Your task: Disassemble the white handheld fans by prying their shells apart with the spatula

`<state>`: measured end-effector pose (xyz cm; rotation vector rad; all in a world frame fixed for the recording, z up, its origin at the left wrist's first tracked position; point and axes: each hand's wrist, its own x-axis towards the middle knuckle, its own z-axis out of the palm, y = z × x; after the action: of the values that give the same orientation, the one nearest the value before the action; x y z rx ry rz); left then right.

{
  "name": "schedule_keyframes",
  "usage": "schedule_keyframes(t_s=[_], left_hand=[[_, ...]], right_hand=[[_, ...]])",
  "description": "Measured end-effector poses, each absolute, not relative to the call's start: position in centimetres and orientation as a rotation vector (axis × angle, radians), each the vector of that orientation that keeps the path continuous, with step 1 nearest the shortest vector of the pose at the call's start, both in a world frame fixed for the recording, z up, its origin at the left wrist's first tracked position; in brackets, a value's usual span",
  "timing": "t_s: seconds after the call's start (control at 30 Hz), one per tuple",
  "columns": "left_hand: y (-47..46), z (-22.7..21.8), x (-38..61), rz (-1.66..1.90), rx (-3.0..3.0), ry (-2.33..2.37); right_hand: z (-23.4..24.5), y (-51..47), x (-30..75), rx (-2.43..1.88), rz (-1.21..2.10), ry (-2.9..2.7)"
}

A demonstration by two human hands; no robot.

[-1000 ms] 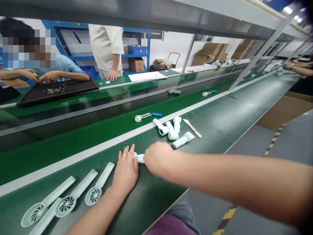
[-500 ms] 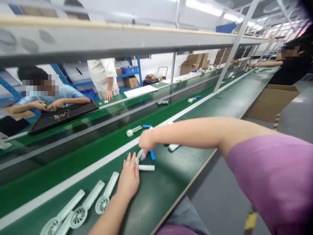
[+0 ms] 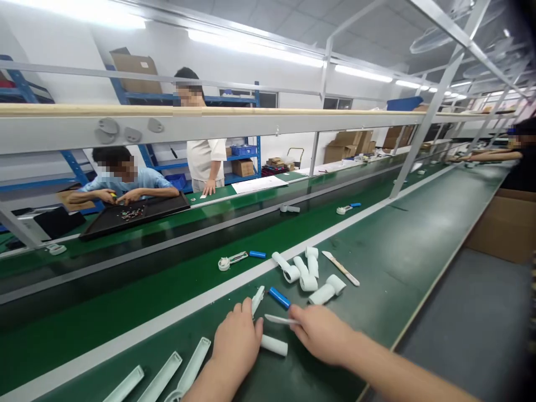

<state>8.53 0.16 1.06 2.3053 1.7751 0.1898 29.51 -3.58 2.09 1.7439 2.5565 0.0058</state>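
My left hand (image 3: 238, 337) is closed over a pale green fan part; a narrow handle (image 3: 258, 300) sticks out past its fingertips, and the rest is hidden under the palm. A round pale handle (image 3: 274, 345) emerges beside the thumb. In my right hand (image 3: 320, 334) is a thin white blade-like tool (image 3: 280, 319), gripped between thumb and fingers and pointing left toward my left hand. A blue cylindrical battery (image 3: 279, 297) lies just beyond the two hands. Near my left forearm rest open fan housings (image 3: 193, 365) with long handles.
Several pale fan housings (image 3: 309, 282) lie beyond my right hand, beside a thin flat tool (image 3: 341, 269). On the green belt (image 3: 176, 290) sits a fan part (image 3: 225, 263) with a blue battery (image 3: 257, 254). Co-workers are across the line; one handles small parts over a black tray (image 3: 167, 209).
My right hand has drawn back from my left fingertips toward me, and its white tool now shows. The view has tilted up. My left hand stays over the fan part.
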Motion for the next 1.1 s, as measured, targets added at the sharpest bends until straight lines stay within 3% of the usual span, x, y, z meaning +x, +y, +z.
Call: schedule_keyframes(t_s=[0.07,0.2,0.47,0.6,0.83,1.1], left_hand=[[1.6,1.5,9.1,0.17,2.246,1.796],[5.3,3.5,7.6,0.216,2.159,1.754],[11.3,8.8,-6.7,0.289,1.809,2.334],[10.1,8.0,-6.8,0.278,1.913,2.365],[0.5,2.1,3.6,-0.153,2.325,1.501],[-0.1,1.2,-0.8,-0.034,2.463,1.535]], right_hand=[[-0.8,-4.8,29.9,1.904,-0.057,2.566],[-4.6,-5.3,30.9,2.363,-0.56,2.667],[-3.5,-4.4,31.6,2.369,-1.07,2.595],[-3.5,-4.0,31.6,2.388,-1.137,2.558],[-3.1,-4.3,31.9,2.401,-1.185,2.583],[-2.9,-5.0,32.0,2.366,-1.119,2.673]])
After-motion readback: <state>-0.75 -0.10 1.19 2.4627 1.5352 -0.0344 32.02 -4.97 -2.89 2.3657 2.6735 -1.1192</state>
